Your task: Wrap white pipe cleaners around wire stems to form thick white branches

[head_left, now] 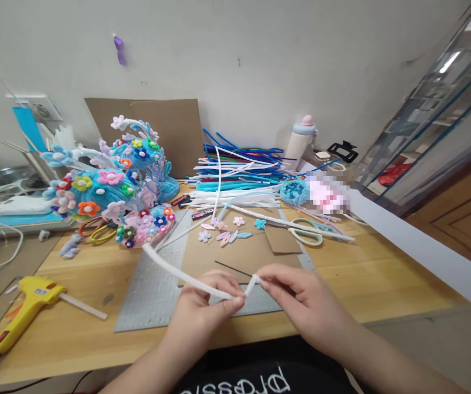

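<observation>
A long white pipe cleaner (pixel 178 274) runs between my two hands, its far part reaching up to the left. My left hand (pixel 210 301) pinches it between thumb and fingers. At its near end the pipe cleaner is folded into a short bend, gripped by the fingertips of my right hand (pixel 296 293). A thin dark stick (pixel 232 267) lies just above the bend; I cannot tell whether my right hand touches it. Below the hands is a grey cutting mat (pixel 149 295) with a cardboard sheet (pixel 202 256) on it. Small felt-like flowers (pixel 238 221) and leaves (pixel 224 237) rest on the cardboard.
Two blue flower-covered pipe-cleaner pieces (pixel 96 197) stand at the left. A yellow glue gun (pixel 25 306) lies at front left. Bundled pipe cleaners (pixel 239 186), a bottle (pixel 302 142) and green-handled scissors (pixel 309 236) are at the back. White paper (pixel 416 246) juts over the right edge.
</observation>
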`<state>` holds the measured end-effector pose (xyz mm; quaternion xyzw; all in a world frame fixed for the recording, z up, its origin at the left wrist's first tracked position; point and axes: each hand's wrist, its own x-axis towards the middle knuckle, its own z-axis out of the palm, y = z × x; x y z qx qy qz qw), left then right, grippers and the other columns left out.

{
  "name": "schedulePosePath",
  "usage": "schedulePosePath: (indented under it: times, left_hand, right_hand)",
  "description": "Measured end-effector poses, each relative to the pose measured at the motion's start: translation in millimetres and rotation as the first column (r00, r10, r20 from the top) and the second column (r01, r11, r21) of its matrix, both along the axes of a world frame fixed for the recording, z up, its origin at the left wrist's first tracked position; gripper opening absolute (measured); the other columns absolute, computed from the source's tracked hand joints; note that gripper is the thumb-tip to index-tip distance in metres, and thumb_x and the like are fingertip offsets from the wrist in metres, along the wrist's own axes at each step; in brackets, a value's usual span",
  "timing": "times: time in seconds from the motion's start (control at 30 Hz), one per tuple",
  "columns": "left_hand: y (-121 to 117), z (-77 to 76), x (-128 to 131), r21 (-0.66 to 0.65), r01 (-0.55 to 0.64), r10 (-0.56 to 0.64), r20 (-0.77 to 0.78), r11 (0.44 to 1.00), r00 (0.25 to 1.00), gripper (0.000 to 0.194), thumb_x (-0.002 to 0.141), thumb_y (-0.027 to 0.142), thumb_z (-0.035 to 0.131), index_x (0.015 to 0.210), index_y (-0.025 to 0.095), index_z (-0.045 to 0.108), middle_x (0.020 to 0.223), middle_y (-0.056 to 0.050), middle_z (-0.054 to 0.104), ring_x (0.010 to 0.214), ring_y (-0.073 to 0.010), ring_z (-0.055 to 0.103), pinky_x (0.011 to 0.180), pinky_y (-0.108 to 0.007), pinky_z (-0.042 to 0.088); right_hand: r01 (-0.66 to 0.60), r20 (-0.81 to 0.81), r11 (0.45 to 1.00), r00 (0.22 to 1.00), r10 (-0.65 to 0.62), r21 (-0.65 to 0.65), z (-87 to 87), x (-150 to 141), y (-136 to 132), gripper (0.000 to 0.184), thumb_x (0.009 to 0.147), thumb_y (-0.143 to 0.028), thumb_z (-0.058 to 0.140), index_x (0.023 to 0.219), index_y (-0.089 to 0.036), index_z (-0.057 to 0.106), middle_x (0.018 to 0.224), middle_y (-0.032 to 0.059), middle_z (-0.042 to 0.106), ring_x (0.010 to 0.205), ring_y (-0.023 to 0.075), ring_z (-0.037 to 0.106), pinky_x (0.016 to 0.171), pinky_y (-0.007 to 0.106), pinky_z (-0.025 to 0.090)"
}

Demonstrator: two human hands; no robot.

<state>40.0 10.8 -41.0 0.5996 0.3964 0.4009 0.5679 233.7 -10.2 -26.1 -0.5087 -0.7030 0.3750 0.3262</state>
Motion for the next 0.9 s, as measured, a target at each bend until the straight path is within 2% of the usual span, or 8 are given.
schedulePosePath:
  times: [0.1,0.23,0.33,0.47,0.57,0.73,0.8,0.9]
  left_hand:
    - [8,-17.6,1,-0.274,0.077,-0.035,0.152,0.959,0.988,0.014,0.062,0.027,0.076,0.062,0.017,0.066,0.074,-0.002,0.064,0.07,-0.0143,0.056,0.064,-0.026,0.04]
    - [27,-28.7,2,-0.405,0.292,-0.246,0.162,0.866,0.956,0.02,0.059,0.032,0.076,0.064,0.015,0.066,0.064,0.0,0.061,0.061,-0.0116,0.052,0.062,-0.025,0.039]
    - [37,-17.2,0,-0.407,0.316,-0.316,0.07,0.857,0.946,0.017,0.056,0.025,0.078,0.063,0.014,0.067,0.06,0.0,0.062,0.058,-0.0113,0.051,0.061,-0.024,0.038]
    - [33,9.8,1,-0.255,0.156,-0.228,-0.281,0.954,0.932,0.011,0.066,0.027,0.071,0.067,0.016,0.069,0.064,-0.001,0.066,0.065,-0.0154,0.056,0.062,-0.026,0.04]
    - [20,17.8,2,-0.099,0.1,-0.124,-0.282,0.99,0.951,0.014,0.072,0.03,0.067,0.071,0.017,0.07,0.074,-0.005,0.07,0.074,-0.0195,0.061,0.07,-0.029,0.044]
    - [4,8.4,2,0.04,0.017,-0.01,-0.166,0.999,0.986,0.008,0.073,0.027,0.068,0.075,0.02,0.073,0.082,-0.006,0.072,0.08,-0.0202,0.064,0.075,-0.031,0.046]
    - [4,2.5,2,-0.022,0.036,-0.038,-0.105,0.999,0.994,0.007,0.072,0.026,0.07,0.073,0.02,0.072,0.08,-0.006,0.072,0.079,-0.02,0.064,0.074,-0.031,0.046]
    - [10,-6.9,2,-0.259,0.099,-0.097,0.022,0.961,0.995,0.011,0.068,0.028,0.071,0.068,0.017,0.069,0.07,-0.004,0.07,0.068,-0.0162,0.062,0.065,-0.026,0.044]
  right_hand:
    - [-0.062,-0.053,0.998,0.997,0.061,-0.017,7.5,-1,-4,0.016,0.092,-0.025,0.044,0.092,-0.023,0.061,0.082,-0.002,0.064,0.074,0.0118,0.056,0.066,0.022,0.04]
    - [-0.302,0.231,0.953,0.928,0.292,0.009,16.6,0,-9,0.021,0.087,-0.012,0.044,0.072,-0.021,0.055,0.067,-0.0046,0.057,0.062,0.0098,0.048,0.057,0.022,0.032]
    - [-0.368,0.477,0.93,0.821,0.313,0.024,13.1,1,-10,0.019,0.078,-0.006,0.047,0.064,-0.019,0.047,0.062,-0.0053,0.055,0.057,0.0098,0.047,0.052,0.024,0.024]
    - [-0.184,0.601,0.981,0.792,0.111,0.062,1.8,0,-7,0.016,0.078,-0.008,0.048,0.067,-0.019,0.05,0.061,-0.0035,0.057,0.055,0.0119,0.05,0.05,0.025,0.02]
    - [-0.057,0.514,0.992,0.858,-0.009,0.113,-3.1,-2,-2,0.019,0.086,-0.013,0.043,0.075,-0.021,0.056,0.067,-0.001,0.06,0.063,0.0148,0.056,0.054,0.025,0.026]
    - [0.05,0.279,0.991,0.957,-0.084,0.127,-6.2,-2,1,0.021,0.093,-0.021,0.04,0.088,-0.022,0.06,0.074,0.0001,0.061,0.069,0.0152,0.056,0.061,0.026,0.034]
    - [0.059,0.153,0.993,0.985,-0.074,0.101,-4.9,-1,1,0.02,0.093,-0.024,0.041,0.089,-0.021,0.06,0.074,-0.0003,0.06,0.068,0.0139,0.055,0.062,0.025,0.036]
    - [-0.043,0.001,0.999,0.999,0.043,0.026,2.2,2,0,0.018,0.093,-0.025,0.042,0.089,-0.021,0.06,0.075,-0.001,0.061,0.068,0.0122,0.054,0.062,0.023,0.038]
